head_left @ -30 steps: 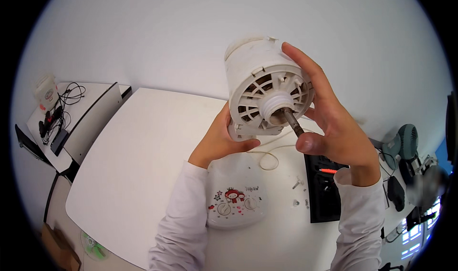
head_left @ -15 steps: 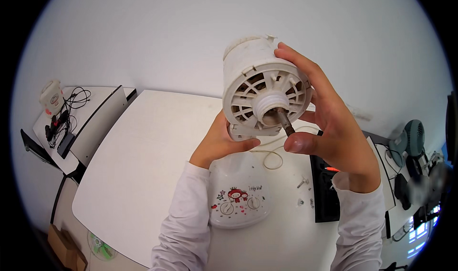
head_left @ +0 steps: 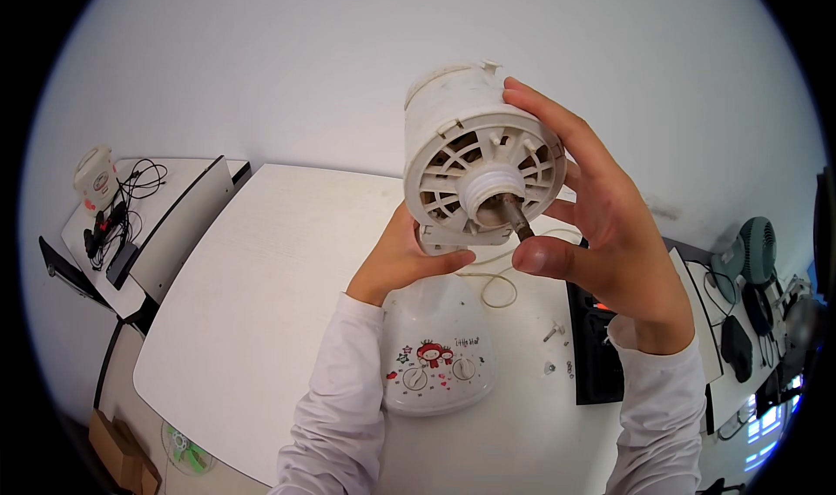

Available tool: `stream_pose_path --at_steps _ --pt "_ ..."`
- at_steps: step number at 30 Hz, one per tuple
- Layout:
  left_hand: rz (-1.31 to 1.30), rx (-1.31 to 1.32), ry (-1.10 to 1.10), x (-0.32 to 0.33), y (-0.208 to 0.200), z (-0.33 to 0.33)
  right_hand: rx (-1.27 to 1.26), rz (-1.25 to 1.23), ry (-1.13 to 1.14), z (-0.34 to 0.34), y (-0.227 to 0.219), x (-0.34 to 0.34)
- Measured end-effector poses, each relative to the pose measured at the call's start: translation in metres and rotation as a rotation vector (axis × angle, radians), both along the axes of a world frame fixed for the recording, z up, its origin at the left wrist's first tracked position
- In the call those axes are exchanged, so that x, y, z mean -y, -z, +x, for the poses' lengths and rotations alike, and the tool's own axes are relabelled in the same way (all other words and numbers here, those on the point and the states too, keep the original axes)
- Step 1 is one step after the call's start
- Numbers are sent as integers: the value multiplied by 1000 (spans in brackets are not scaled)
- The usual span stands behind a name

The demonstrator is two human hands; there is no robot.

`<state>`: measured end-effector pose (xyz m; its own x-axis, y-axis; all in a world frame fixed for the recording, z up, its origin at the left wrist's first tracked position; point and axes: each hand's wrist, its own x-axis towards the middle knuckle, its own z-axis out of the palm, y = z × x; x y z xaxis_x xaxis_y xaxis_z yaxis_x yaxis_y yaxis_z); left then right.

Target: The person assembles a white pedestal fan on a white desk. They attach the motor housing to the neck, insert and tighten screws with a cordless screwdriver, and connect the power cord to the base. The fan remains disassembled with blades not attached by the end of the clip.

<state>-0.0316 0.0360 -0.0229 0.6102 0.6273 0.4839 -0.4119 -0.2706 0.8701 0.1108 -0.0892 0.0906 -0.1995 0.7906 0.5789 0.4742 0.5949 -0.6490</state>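
Observation:
A white electric fan without its blades or grille has its motor housing (head_left: 461, 103) tilted so that the slotted round front faces me. From the threaded collar (head_left: 489, 188) at its centre, a metal shaft (head_left: 518, 216) sticks out. My left hand (head_left: 405, 260) is closed around the neck just below the housing. My right hand (head_left: 601, 208) curves around the housing's right side, fingers against it, the thumb close by the shaft's tip. Below stands the fan's white base (head_left: 440, 395) with two knobs and a red cartoon print.
On the white table (head_left: 252, 303), a pale cord (head_left: 498, 303) loops behind the base. Small screws (head_left: 553, 331) lie right of it, near a black tool case (head_left: 596, 364). A side table at left holds a white jug (head_left: 96, 181) and cables (head_left: 109, 225); a green fan (head_left: 756, 247) stands at right.
The motor housing has shifted very slightly left, and my right thumb has moved a little left with it. My left hand keeps its hold.

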Motion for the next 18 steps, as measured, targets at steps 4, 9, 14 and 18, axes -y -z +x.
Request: stream_pose_path --at_steps 4,9,14,18 --pt "-18 16 5 -2 1 0 -14 -43 21 -1 -1 -1" --pt "3 -6 15 -5 2 5 57 65 79 5 10 -1" --pt "31 -23 -15 -7 2 3 412 593 416 -3 20 11" --pt "57 -51 -32 -8 2 5 568 933 491 -17 29 23"
